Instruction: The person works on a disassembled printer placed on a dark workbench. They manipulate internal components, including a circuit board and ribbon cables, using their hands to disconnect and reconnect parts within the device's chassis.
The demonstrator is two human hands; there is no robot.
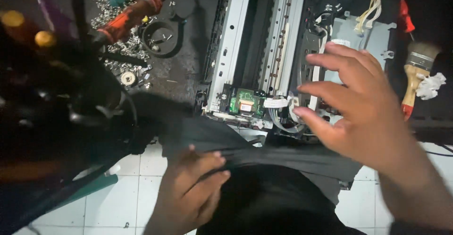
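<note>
A stripped-down printer chassis (264,41) lies on a dark surface, with metal rails, a small green circuit board (245,102) and white flat cables (277,103) showing at its near end. My right hand (363,117) hovers over the right part of the chassis, fingers spread, holding nothing. My left hand (191,188) is lower down and pinches the edge of a dark grey cloth (264,155) that drapes across the front of the chassis.
A paintbrush (415,70) with a wooden handle and a red-tipped tool (405,15) lie at the right. An orange-handled tool (130,15), a black ring (160,37), a small gear (128,78) and several loose screws lie at the upper left. White floor tiles (132,188) show below.
</note>
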